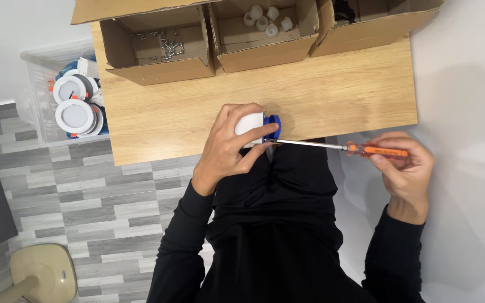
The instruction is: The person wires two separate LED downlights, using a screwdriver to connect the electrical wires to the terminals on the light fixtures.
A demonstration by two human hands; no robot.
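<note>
The lamp housing, one small white piece with a blue part at its right end, sits at the near edge of the wooden table, just in front of the person's black-clothed body. The left hand is wrapped around it, fingers curled over the top and thumb pressed underneath, so most of the white body is covered. One screwdriver lies level to the right of the housing, its thin metal shaft touching the blue end. The right hand is closed around the orange handle, well off the table's near edge and to the right of the housing. Beyond the housing, along the far edge of the table, stand three open cardboard boxes. The left box holds a scatter of small metal screws, too many and too small to count. The middle box holds five white caps bunched together. The right box shows only something dark in one corner, too hidden to name. Left of the table, on the grey plank floor, a clear plastic bin holds round white lamps; two faces show plainly, with more stacked beneath them.
</note>
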